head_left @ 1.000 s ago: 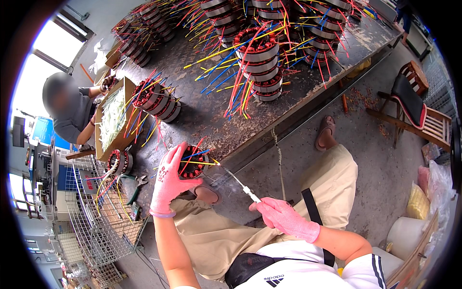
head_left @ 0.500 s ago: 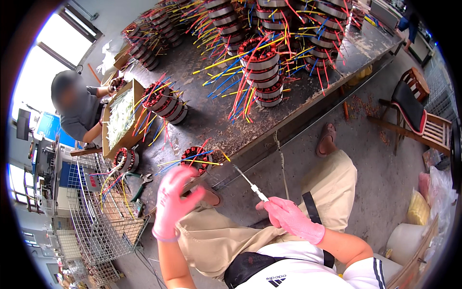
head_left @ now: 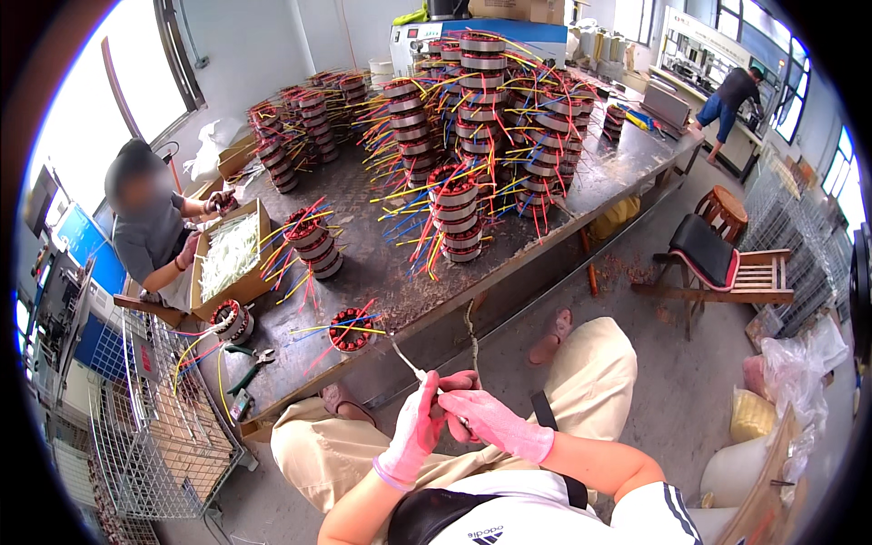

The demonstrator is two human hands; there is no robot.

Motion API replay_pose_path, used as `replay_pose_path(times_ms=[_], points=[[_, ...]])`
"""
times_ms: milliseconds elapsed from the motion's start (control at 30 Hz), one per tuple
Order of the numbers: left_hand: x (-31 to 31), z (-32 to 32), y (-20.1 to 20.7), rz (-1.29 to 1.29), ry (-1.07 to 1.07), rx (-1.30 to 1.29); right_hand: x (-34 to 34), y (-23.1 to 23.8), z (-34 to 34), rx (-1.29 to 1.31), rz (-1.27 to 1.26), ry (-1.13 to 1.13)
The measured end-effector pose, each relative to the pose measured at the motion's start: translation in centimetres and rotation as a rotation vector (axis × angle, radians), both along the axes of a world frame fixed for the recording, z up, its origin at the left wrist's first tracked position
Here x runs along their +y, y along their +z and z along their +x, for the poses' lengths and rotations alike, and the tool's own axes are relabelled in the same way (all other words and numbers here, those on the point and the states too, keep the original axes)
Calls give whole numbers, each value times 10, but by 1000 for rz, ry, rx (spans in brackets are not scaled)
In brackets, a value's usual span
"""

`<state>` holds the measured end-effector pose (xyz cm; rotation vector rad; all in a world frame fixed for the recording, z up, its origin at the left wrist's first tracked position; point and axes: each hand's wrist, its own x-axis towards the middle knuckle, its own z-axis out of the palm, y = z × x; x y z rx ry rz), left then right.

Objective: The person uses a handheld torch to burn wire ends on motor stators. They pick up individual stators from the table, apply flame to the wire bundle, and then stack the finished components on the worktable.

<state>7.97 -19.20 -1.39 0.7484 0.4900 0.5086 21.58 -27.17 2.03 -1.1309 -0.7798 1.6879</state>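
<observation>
My left hand (head_left: 412, 438), in a pink glove, is closed round a thin white sleeved lead (head_left: 406, 357). That lead runs up and left to a small stator (head_left: 351, 331) lying near the table's front edge. My right hand (head_left: 505, 425), also pink-gloved, meets the left one in front of my lap. Its fingers are pressed together at the lead's near end, where the gloves hide what they pinch. Red, blue and yellow wires fan out from the stator's red-wound ring.
Tall stacks of stators (head_left: 481, 100) fill the table's far side. Pliers (head_left: 254, 360) lie beside another stator (head_left: 231, 321) at left. A co-worker (head_left: 150, 218) sits behind a box of white sleeves (head_left: 263, 218). A chair (head_left: 708, 254) stands right; a wire cart (head_left: 173, 409) is lower left.
My left hand has come down and right from beside the stator and closed on the white lead next to my right hand. My right hand has shifted left. The view has tilted up.
</observation>
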Motion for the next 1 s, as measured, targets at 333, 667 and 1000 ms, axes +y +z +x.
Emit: replay_pose_path(times_ms=[333, 667, 1000], points=[[19, 6, -11, 7, 217, -64, -13, -2, 90, -474, 350, 7], [32, 17, -5, 74, 187, 49, 36, 1, 53, -537, 386, 124], [31, 18, 2, 12, 25, 232, 53, -48, 28, 187, -5, 156]])
